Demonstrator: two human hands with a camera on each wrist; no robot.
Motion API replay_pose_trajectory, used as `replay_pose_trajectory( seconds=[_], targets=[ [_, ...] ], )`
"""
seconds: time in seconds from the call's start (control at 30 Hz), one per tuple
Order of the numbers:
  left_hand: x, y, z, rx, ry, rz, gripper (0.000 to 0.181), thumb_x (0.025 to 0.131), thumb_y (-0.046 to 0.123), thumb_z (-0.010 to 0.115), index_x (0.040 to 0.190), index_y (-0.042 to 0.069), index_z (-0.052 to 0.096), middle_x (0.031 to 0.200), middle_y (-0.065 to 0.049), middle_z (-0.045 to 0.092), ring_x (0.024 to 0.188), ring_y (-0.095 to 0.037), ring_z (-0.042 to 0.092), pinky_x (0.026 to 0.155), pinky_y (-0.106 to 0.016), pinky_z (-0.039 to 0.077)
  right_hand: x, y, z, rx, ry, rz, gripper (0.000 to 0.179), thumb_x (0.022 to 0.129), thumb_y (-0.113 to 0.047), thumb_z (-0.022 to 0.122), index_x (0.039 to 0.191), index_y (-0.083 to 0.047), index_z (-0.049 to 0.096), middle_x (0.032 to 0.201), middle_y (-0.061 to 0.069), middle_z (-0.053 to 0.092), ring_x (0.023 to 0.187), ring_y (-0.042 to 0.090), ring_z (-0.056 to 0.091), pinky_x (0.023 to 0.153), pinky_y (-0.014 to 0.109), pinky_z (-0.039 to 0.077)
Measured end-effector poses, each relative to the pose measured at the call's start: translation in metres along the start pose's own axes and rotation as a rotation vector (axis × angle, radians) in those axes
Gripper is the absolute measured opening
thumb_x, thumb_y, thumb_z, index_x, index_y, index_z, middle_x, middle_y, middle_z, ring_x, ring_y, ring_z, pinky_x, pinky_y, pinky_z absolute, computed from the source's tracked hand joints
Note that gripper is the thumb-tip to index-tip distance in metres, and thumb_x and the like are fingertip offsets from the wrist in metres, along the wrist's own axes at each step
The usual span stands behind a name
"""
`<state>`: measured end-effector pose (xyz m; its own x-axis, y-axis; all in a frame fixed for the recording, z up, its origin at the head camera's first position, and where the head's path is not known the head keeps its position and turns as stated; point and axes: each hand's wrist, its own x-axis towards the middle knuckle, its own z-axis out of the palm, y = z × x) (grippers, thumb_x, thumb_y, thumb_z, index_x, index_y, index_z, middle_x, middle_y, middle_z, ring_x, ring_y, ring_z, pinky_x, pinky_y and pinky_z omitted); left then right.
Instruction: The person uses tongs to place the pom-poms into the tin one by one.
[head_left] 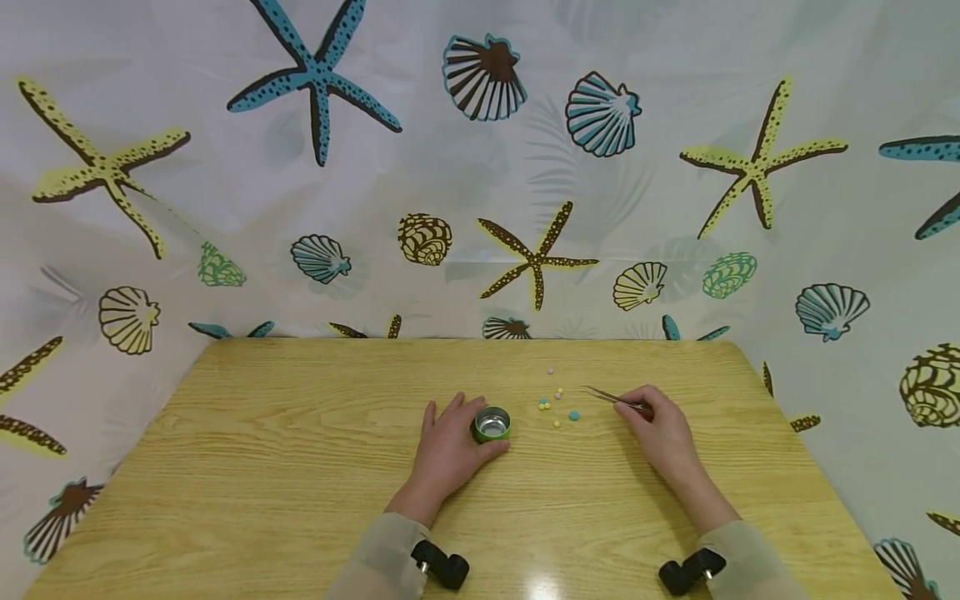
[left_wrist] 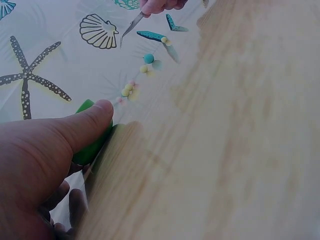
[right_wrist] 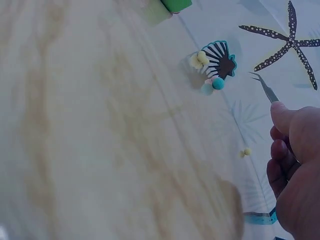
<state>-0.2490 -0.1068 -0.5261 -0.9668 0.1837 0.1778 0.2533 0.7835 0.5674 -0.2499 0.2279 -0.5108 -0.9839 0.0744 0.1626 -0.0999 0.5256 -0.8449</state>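
My left hand (head_left: 447, 450) curls round a small round tin (head_left: 492, 408), green outside and shiny metal inside, standing on the table with its top open. In the left wrist view the thumb (left_wrist: 85, 127) lies along the green side of the tin, and the other fingers are partly hidden. My right hand (head_left: 663, 433) pinches a pair of fine metal tweezers (right_wrist: 268, 91). Their bent tips point left, slightly apart, with nothing between them. Several small round beads lie between the hands, among them a blue bead (head_left: 573, 415), a yellow bead (head_left: 557, 424) and a pink bead (head_left: 551, 371).
The wood-grain table (head_left: 262, 467) reaches back to a pale curtain (head_left: 420, 167) printed with starfish and shells. Black camera mounts sit at the left wrist (head_left: 441, 565) and the right wrist (head_left: 692, 572). Table surface extends widely to the left of the tin.
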Motion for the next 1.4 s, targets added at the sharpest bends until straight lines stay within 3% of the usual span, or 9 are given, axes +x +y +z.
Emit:
replay_pose_trajectory(
  seconds=[0.83, 1.4],
  targets=[
    [0.0, 0.0, 0.0, -0.005, 0.001, 0.002, 0.075, 0.092, 0.044, 0.093, 0.15, 0.005, 0.066, 0.156, -0.017, 0.063, 0.157, -0.04, 0.043, 0.133, -0.068, 0.011, -0.005, 0.008, 0.001, 0.005, -0.038, 0.005, 0.024, 0.106, -0.019, 0.078, 0.127, -0.007, 0.082, 0.123, 0.011, 0.075, 0.105, 0.022, 0.069, 0.085, 0.023, 0.056],
    [-0.001, 0.0, 0.0, -0.002, 0.007, 0.015, 0.075, 0.092, 0.044, 0.093, 0.15, 0.005, 0.066, 0.155, -0.017, 0.064, 0.156, -0.041, 0.045, 0.132, -0.069, 0.012, -0.004, 0.013, 0.001, -0.07, -0.048, 0.002, 0.023, 0.106, -0.019, 0.078, 0.126, -0.009, 0.082, 0.119, 0.008, 0.076, 0.1, 0.021, 0.068, 0.084, 0.029, 0.056]
  ],
)
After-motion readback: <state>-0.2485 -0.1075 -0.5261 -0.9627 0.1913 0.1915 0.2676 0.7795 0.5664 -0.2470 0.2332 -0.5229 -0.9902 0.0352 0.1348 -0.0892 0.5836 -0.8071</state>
